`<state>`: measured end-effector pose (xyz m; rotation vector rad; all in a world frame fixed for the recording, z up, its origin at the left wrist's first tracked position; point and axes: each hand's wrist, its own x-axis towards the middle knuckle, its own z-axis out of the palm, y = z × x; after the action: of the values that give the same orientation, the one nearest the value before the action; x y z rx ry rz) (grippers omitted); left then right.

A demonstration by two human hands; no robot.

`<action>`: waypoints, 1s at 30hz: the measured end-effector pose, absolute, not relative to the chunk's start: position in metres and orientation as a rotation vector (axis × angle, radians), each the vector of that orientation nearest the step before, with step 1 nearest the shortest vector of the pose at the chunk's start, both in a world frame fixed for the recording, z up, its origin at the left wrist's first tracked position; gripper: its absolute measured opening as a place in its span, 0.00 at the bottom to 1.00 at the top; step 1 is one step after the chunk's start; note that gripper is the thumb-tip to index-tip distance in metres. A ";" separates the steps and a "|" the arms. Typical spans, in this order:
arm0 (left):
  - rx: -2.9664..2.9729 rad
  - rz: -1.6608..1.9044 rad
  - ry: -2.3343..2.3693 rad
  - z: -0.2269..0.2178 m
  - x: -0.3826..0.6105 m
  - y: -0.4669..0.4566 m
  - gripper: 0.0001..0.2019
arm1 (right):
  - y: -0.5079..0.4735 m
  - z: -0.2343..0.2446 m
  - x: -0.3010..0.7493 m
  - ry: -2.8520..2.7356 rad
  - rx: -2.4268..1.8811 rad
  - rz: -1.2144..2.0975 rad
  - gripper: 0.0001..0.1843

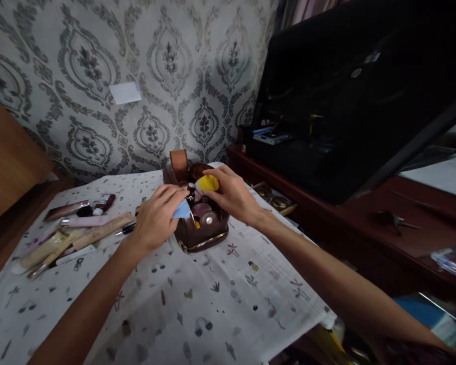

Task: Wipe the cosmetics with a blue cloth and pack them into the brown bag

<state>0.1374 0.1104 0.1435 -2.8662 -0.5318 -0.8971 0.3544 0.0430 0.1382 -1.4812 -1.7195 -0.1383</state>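
A brown zip bag (201, 241) stands unzipped on the cloth, packed with small cosmetics. At its left rim, my left hand (157, 215) is closed, with a light blue piece (181, 209) between thumb and fingers. Whether that piece belongs to the bag's lining is unclear. Over the opening, my right hand (233, 195) grips a small bottle with a yellow cap (208, 182), tilted, its pale end towards the bag's inside. A round mauve container (201, 209) shows below it, inside the bag. The bag's brown strap (179, 165) rises at the back.
Left of the bag lies a pile of cosmetic tubes and brushes (87, 228), with a dark red bottle (104, 204). A large black screen (345, 101) leans over the dark red desk (365, 208) at right. Keys (397, 221) rest there. The patterned wall closes off the back.
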 end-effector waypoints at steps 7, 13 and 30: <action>-2.902 -0.592 -0.468 0.150 0.169 0.125 0.23 | 0.046 0.148 0.363 -2.027 -1.674 -0.224 0.15; -2.986 -0.388 -0.331 0.152 0.162 0.118 0.26 | 0.049 0.160 0.361 -2.318 -1.861 -0.362 0.08; -3.087 -0.373 -0.253 0.149 0.144 0.111 0.24 | 0.053 0.156 0.349 -2.534 -2.132 -0.467 0.09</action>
<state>0.1437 0.1113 0.1492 -3.0865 -0.2532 -0.3735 0.3488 0.0528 0.1564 -2.1316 -2.5337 -0.4675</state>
